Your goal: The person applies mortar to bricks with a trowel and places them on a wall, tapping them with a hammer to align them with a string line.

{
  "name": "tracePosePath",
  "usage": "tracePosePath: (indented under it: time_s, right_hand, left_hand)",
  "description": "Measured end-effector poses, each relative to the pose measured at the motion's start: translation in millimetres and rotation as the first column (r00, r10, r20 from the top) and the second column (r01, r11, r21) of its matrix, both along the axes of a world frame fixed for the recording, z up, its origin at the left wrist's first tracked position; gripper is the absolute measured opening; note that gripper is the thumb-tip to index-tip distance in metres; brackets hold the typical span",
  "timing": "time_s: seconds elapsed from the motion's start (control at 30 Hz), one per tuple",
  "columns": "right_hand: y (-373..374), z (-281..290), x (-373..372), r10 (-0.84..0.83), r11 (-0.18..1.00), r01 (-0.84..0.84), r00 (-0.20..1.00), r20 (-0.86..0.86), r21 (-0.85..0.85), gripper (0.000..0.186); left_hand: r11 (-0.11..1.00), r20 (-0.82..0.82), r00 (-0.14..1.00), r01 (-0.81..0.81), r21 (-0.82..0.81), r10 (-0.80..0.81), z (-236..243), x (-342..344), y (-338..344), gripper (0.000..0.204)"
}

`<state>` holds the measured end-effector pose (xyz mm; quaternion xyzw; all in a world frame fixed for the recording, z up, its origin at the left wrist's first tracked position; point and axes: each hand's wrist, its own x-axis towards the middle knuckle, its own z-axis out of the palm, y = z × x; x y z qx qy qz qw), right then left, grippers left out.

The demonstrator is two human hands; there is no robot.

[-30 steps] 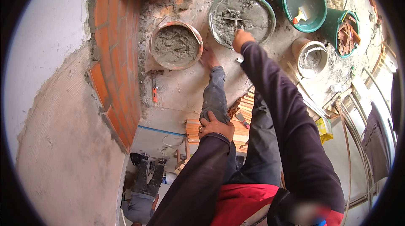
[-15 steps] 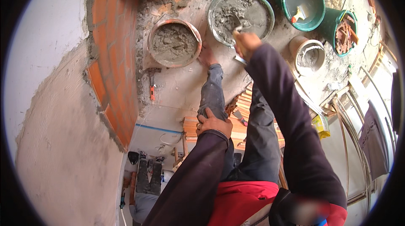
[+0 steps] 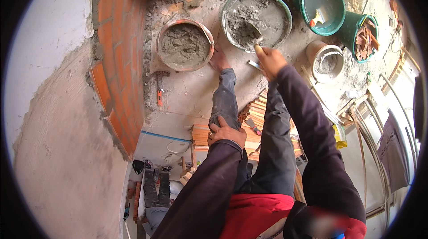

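Note:
My right hand (image 3: 271, 63) is closed round the handle of a trowel (image 3: 255, 33), whose blade rests in the wet grey mortar of a wide green bucket (image 3: 224, 27). Part of the blade shows above the mix at the bucket's near side. My left hand (image 3: 227, 133) lies on my left knee, fingers spread over the trouser cloth, holding nothing. Left of the green bucket, a smaller reddish bucket (image 3: 160, 56) also contains mortar. My left foot (image 3: 218, 59) stands between the two buckets.
A brick wall (image 3: 117, 47) rises on the left. Right stand a green bucket with water and a brush (image 3: 317, 17), one of brick pieces (image 3: 366, 38) and a pale bucket (image 3: 313, 56). Orange bricks (image 3: 201, 132) lie under my legs. Another person's legs (image 3: 157, 190) show lower left.
My right hand has drawn back slightly, toward me and to the right. The trowel blade now shows more clearly in the mortar. My left hand stays on the knee.

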<state>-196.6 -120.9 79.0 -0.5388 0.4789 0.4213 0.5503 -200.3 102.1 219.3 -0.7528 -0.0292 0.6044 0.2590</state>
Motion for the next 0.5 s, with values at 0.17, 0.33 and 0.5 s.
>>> tracePosePath:
  time_s: [0.17, 0.33, 0.5]
  right_hand:
    - [19.9, -56.9, -67.1, 0.433, 0.789, -0.368, 0.901, 0.020, -0.492, 0.029]
    - [-36.5, -35.9, -7.3, 0.332, 0.894, -0.307, 0.943, 0.020, -0.326, 0.037]
    - [-38.5, 53.9, -59.9, 0.341, 0.893, -0.244, 0.916, 0.213, -0.378, 0.038]
  left_hand:
    - [0.997, -0.064, 0.996, 0.066, -0.035, -0.068, 10.0, -8.7, -14.7, 0.092]
    - [0.999, -0.020, 0.999, 0.032, -0.037, -0.032, 2.4, -9.7, -3.0, 0.093]
    - [1.000, 0.001, 1.000, 0.029, -0.002, -0.029, 12.0, -5.2, -2.4, 0.086]
